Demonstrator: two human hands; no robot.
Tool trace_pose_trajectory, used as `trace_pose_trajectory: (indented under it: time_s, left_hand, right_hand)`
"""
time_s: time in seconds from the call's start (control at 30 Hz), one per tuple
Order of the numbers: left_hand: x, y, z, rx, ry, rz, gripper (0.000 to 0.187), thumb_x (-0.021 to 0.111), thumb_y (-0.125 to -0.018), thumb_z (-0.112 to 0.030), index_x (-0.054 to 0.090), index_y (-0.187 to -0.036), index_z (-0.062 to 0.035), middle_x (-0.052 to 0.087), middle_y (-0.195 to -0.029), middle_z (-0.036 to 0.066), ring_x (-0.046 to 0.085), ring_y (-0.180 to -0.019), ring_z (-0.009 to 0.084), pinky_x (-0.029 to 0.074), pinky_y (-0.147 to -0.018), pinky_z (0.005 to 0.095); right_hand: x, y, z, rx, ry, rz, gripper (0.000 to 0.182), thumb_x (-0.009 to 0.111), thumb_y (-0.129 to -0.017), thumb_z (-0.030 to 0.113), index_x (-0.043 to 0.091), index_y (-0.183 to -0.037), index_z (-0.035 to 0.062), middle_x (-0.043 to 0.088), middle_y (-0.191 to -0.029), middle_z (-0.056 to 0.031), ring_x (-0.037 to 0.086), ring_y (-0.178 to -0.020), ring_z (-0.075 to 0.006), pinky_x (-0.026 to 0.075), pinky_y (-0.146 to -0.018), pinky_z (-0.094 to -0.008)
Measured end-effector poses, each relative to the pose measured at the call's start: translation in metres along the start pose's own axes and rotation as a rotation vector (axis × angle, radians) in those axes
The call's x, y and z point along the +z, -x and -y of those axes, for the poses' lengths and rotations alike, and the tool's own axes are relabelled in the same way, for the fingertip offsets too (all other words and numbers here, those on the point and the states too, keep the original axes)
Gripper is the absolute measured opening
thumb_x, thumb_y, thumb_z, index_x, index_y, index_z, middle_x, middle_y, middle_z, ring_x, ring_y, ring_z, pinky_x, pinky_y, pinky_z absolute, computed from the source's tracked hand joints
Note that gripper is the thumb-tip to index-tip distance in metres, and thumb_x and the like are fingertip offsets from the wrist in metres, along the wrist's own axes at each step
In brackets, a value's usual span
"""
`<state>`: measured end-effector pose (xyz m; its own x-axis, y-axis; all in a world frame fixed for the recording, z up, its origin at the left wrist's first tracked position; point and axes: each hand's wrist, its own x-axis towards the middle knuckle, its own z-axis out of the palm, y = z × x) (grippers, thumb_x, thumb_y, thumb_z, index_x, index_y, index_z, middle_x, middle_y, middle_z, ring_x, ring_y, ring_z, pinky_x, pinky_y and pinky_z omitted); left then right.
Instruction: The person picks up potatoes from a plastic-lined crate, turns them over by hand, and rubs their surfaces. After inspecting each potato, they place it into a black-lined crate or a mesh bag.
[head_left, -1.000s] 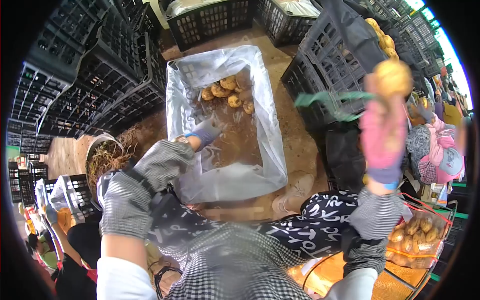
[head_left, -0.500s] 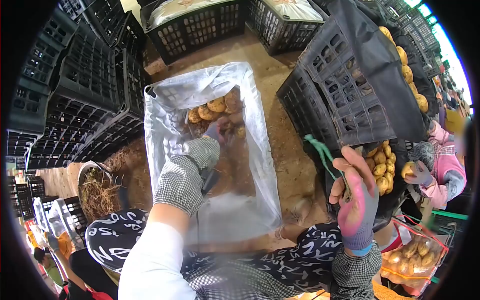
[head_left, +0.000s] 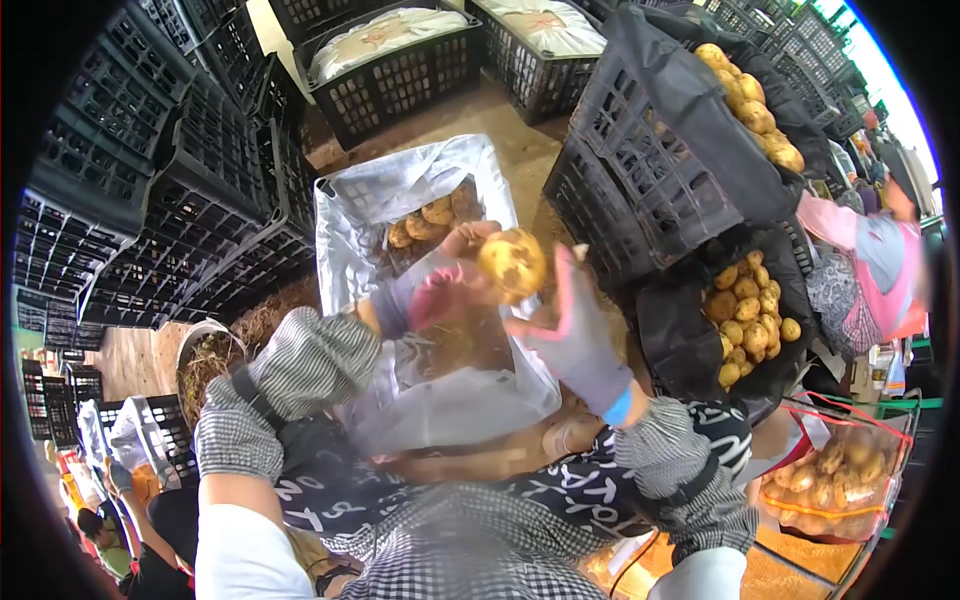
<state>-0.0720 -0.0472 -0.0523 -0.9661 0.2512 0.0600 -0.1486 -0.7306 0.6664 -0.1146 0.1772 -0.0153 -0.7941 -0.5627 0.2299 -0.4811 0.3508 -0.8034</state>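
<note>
My left hand (head_left: 435,290), in a grey and pink glove with bare fingertips, grips a yellow potato (head_left: 512,265) with brown patches on its skin. My right hand (head_left: 580,345), gloved the same way, is open just to the right of the potato, thumb and fingers spread around that side. Both hands are above a crate lined with white plastic sheet (head_left: 480,395). Inside that crate, several potatoes (head_left: 425,220) lie at the far end, and brown soil shows on the liner below my hands.
Black crates (head_left: 215,165) are stacked on the left beside a bucket of dry roots (head_left: 205,365). On the right, a crate (head_left: 650,130) and a black-lined container (head_left: 670,320) hold potatoes. A bag of potatoes (head_left: 825,485) is at lower right. Another person (head_left: 870,250) is at far right.
My left hand has risen out of the lined crate with a potato. My right hand has come left from the green string to beside it, and the string is out of sight.
</note>
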Motion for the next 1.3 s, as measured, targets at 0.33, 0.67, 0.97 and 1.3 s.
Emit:
trace_pose_trajectory:
  time_s: [0.33,0.67,0.97,1.3]
  left_hand:
    - [0.112,0.062,-0.016,0.018,-0.5,-0.377,0.105,0.089,-0.071,-0.011,0.023,-0.153,-0.0039,0.038,-0.149,0.013,0.045,-0.132,0.0204,0.044,-0.108,0.0341]
    - [0.113,0.078,-0.005,-0.012,-0.43,-0.426,0.073,0.049,-0.099,-0.057,0.031,-0.149,-0.0084,0.05,-0.137,0.011,0.054,-0.125,0.0217,0.053,-0.099,0.0356]
    - [0.087,0.073,0.008,0.052,-0.573,-0.444,0.075,0.068,-0.093,-0.042,0.034,-0.149,-0.0046,0.049,-0.138,0.011,0.055,-0.123,0.0204,0.052,-0.098,0.0314]
    - [0.077,0.07,-0.003,0.075,-0.358,-0.449,0.088,0.081,-0.083,-0.029,0.03,-0.15,-0.0035,0.047,-0.143,0.012,0.05,-0.128,0.0212,0.045,-0.107,0.0349]
  right_hand:
    - [-0.012,0.01,0.032,-0.099,-0.404,0.42,0.081,0.075,-0.087,0.017,0.03,-0.153,0.0007,0.049,-0.142,-0.0195,0.049,-0.13,-0.021,0.041,-0.106,-0.0312]
    - [0.008,0.022,0.032,-0.205,-0.173,0.199,0.061,0.071,-0.091,0.016,0.046,-0.145,-0.0005,0.056,-0.137,-0.0113,0.059,-0.111,-0.0168,0.047,-0.097,-0.0305]
    - [0.017,0.018,0.02,-0.108,-0.277,0.26,0.051,0.063,-0.098,0.016,0.048,-0.142,-0.0035,0.058,-0.134,-0.0124,0.05,-0.127,-0.016,0.038,-0.108,-0.0299]
    - [0.013,0.013,0.026,0.06,-0.465,0.35,0.075,0.072,-0.083,0.0,0.038,-0.15,-0.0002,0.05,-0.143,-0.0092,0.052,-0.126,-0.0168,0.044,-0.101,-0.029]
